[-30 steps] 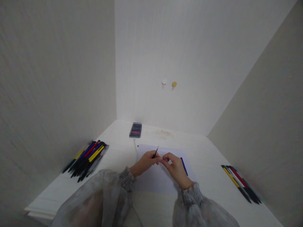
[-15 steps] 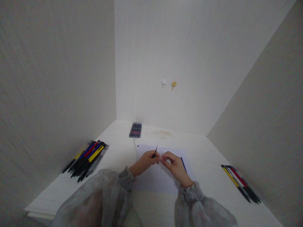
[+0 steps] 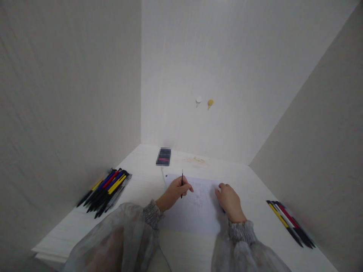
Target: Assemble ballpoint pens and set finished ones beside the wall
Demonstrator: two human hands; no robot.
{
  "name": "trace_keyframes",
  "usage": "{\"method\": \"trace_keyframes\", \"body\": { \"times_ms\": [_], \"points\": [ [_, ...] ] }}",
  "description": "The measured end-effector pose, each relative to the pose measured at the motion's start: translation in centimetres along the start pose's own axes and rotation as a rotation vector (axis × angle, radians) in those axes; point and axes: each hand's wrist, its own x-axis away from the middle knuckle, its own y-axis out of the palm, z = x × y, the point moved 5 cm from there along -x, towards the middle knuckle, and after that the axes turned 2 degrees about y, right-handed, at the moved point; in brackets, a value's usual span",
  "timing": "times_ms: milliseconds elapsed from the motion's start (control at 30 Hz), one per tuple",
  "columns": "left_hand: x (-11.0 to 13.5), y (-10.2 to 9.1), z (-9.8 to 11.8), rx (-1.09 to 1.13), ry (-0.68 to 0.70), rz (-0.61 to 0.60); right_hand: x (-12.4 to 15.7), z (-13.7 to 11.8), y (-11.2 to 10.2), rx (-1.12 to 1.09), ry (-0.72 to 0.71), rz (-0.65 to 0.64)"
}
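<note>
My left hand [image 3: 176, 190] is closed above the paper's left part, holding the black lower half of a pen [image 3: 182, 193] upright, with a thin refill [image 3: 182, 176] rising from its top. The left index fingertip points right. At the sheet's right edge, my right hand [image 3: 229, 200] is over a blue pen barrel [image 3: 224, 211], which is mostly hidden beneath it. Its thumb and fingers are bent and slightly apart; whether they touch the barrel is hard to see. Beneath both hands lies a white sheet of paper [image 3: 184, 223] with faint markings.
A pile of pens [image 3: 109, 190] in several colours lies by the left wall. A few pens [image 3: 289, 223] lie along the right wall. A blurred-out dark object [image 3: 163, 156] with a cable is at the back. Two small hooks [image 3: 210, 103] hang on the back wall.
My hands, which met at the fingertips over the paper, are now apart. My right hand has moved right, onto the blue barrel. The pen half in my left hand has turned more upright.
</note>
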Motion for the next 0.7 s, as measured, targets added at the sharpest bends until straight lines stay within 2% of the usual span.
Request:
{"method": "trace_keyframes", "body": {
  "times_ms": [100,233,333,400,533,600,700],
  "points": [
    [-0.2,-0.4,-0.5,0.003,-0.003,0.030,0.3,1.4,0.7,0.125,0.080,-0.151],
    [-0.4,-0.8,-0.8,0.013,0.013,0.061,0.5,1.7,1.5,0.141,0.084,-0.274],
    [-0.5,-0.9,-0.9,0.005,0.002,0.079,0.3,1.6,1.8,0.141,0.088,-0.290],
    [-0.5,-1.0,-0.9,-0.014,-0.013,0.080,-0.1,1.2,1.7,0.096,0.062,-0.247],
    [-0.5,-1.0,-0.9,-0.090,-0.043,0.072,-0.2,-1.5,1.3,-0.285,-0.202,-0.149],
    [-0.5,-1.2,-0.7,-0.144,-0.034,0.095,0.2,-3.1,1.2,-0.508,-0.325,-0.151],
    [-0.5,-1.4,-0.3,-0.197,-0.014,0.135,1.1,-4.9,1.6,-0.705,-0.410,-0.187]
  ]
}}
